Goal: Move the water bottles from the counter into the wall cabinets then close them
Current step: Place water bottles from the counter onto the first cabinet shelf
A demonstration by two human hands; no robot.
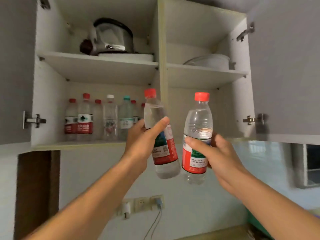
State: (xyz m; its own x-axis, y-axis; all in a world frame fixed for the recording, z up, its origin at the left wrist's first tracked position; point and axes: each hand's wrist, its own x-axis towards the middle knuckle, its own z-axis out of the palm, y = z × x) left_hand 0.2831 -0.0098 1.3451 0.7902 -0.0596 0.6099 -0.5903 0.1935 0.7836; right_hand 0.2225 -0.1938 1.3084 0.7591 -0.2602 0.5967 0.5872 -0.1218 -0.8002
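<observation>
My left hand [140,139] grips a full red-capped water bottle [156,115], tilted left, in front of the cabinet's middle divider [161,80]. My right hand [220,153] grips a second red-capped bottle [198,122], nearly upright and partly filled, below the right compartment. Both are raised to the level of the lower shelf edge [78,144]. Several bottles [84,116] stand in a row on the left lower shelf. The right lower compartment [223,111] holds nothing that I can see. Both cabinet doors, left [15,70] and right [285,70], stand open.
A steel kettle [112,37] sits on the upper left shelf and white bowls [211,60] on the upper right. Wall sockets [142,203] with plugs and a hanging cable are below, on the tiled wall. A window [311,165] is at the right.
</observation>
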